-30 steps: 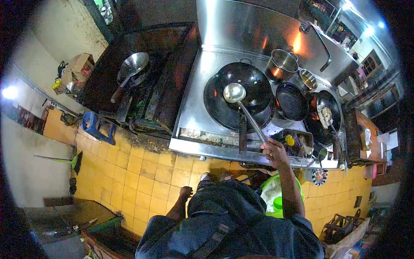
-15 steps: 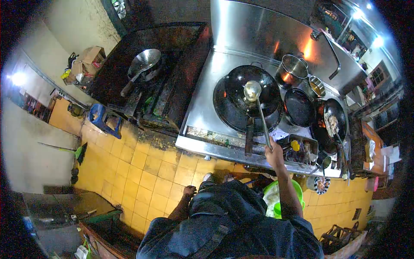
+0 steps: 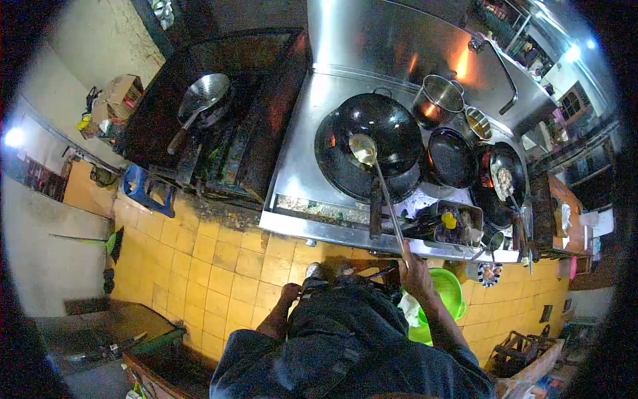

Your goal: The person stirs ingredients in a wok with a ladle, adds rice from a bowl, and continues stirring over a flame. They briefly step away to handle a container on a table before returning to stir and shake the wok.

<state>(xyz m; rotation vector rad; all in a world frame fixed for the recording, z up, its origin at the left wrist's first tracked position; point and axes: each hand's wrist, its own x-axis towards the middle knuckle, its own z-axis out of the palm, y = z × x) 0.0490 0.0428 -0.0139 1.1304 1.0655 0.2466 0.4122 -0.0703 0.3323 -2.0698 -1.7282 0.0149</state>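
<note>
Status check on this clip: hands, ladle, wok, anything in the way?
Right hand grips ladle by the handle end, bowl over the big black wok. Left hand hangs empty at the side. Nothing blocks the wok.

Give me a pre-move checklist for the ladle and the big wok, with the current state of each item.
1. Grip on the ladle: right hand closed around the end of its long handle. Ok.
2. Ladle bowl over the large black wok: it sits above the wok's near side, inside the rim. Ok.
3. Ladle contents: something pale shows in the bowl, but how full it is cannot be seen. Cannot tell.
4. Wok contents: interior looks dark, nothing distinct shows. Cannot tell.
5. Left hand: hangs by the person's side, away from the stove, holding nothing. Ok.
6. Room beside the wok: a smaller black pan sits close on its right. Not ok.
</note>
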